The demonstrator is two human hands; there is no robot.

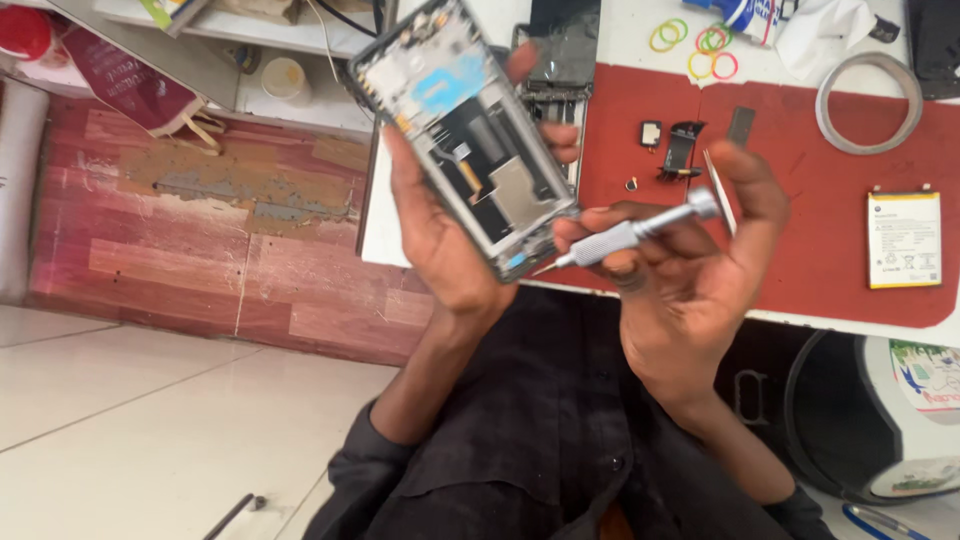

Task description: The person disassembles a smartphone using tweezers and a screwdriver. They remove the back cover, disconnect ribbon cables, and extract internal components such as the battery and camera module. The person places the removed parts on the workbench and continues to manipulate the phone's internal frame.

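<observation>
**An open phone in 1 hand, a small screwdriver in the other**

The person sits at a work table (620, 25) and holds both hands up in front of the chest. The left hand (440, 230) grips an opened phone frame (465, 135). The palm is behind it, the thumb runs up its left edge, and the fingertips (560, 140) curl round its right edge. The frame is tilted, with its top end leaning to the left. Its inside faces us. We see a pale blue patch near the top, dark parts in the middle and a grey metal plate lower down.

The right hand (690, 270) holds a small silver screwdriver (625, 235). The fingers are closed tight around its ridged handle. The thin tip points left and sits just beside the bottom corner of the phone frame. I cannot tell if the tip touches it. The same hand also pinches a thin flat pale strip (720, 190) between thumb and finger.

Behind the hands lies a red mat (800, 200) on the table. On the mat rest a flat white battery (904, 240), a roll of grey tape (868, 100) and some small black phone parts (680, 150). Coloured rubber bands (695, 45) lie on the white table top near the mat. Another dark phone piece (560, 50) lies behind the frame.

The person wears a dark shirt (540, 420).
</observation>
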